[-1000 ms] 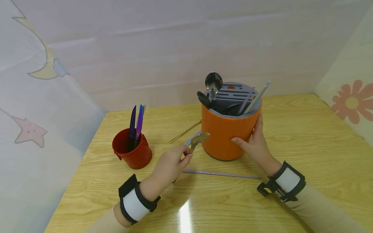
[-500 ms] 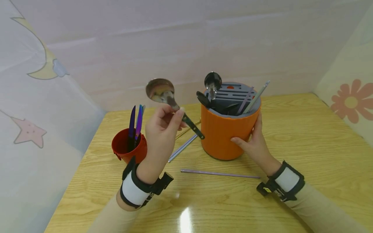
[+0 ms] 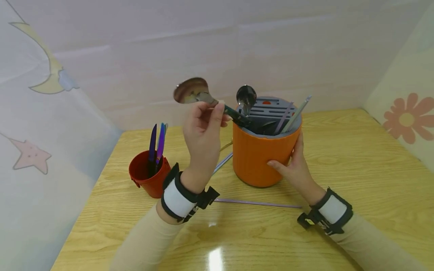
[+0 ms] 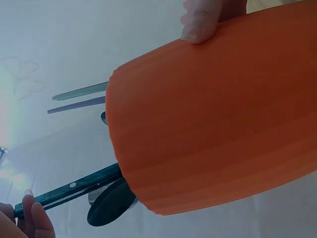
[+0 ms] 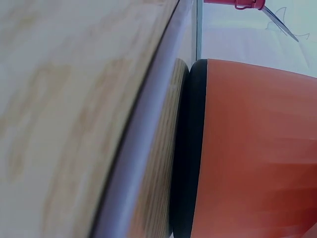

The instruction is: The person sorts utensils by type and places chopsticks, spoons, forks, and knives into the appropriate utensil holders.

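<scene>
Tabletop: left hand (image 3: 202,130) brought spoon (image 3: 203,98) seemingly into holder (image 3: 261,158).

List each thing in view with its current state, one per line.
left hand: raised, pinching the spoon's handle.
spoon: tilted, bowl up, handle tip at the orange holder's rim.
right hand: gripping the orange holder's side.
orange holder: upright on the table, utensils inside.
red cup: upright, holding purple utensils.
purple stick: lying flat on the table.
</scene>
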